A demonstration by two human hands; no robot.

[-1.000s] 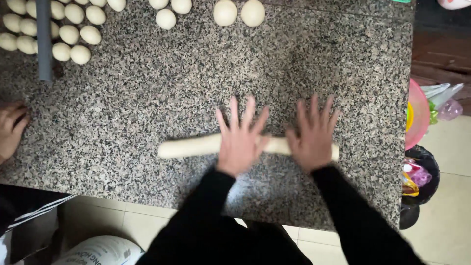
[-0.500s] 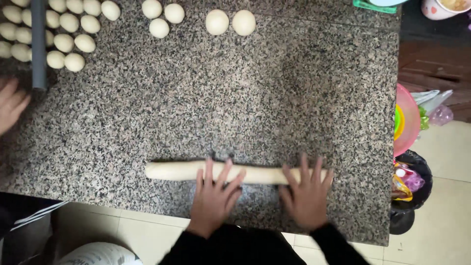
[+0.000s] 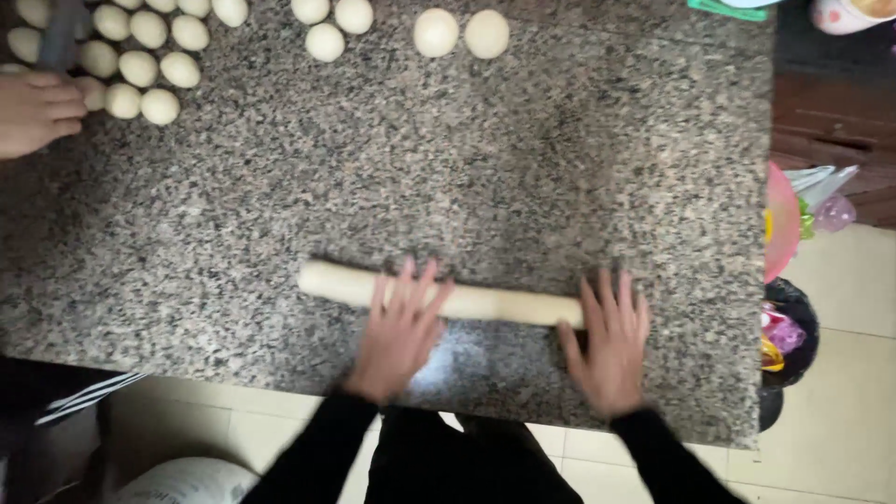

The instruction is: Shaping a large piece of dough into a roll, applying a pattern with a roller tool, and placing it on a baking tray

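A long pale roll of dough (image 3: 485, 301) lies across the near part of the speckled granite counter (image 3: 523, 168). My left hand (image 3: 399, 331) lies flat on the roll's left half with fingers spread. My right hand (image 3: 609, 338) presses flat on the roll's right end, fingers also apart. Both arms are in black sleeves. Neither hand grips anything.
Many small dough balls (image 3: 140, 65) sit at the far left, with more balls (image 3: 462, 33) along the far edge. Another person's hand (image 3: 35, 110) rests at the left by a grey tool (image 3: 58, 33). Pink and coloured items (image 3: 784, 233) lie off the counter's right edge.
The dough roll has rolled toward the near edge and grown longer. My hands came back with it and spread farther apart. The other person's hand moved up toward the dough balls.
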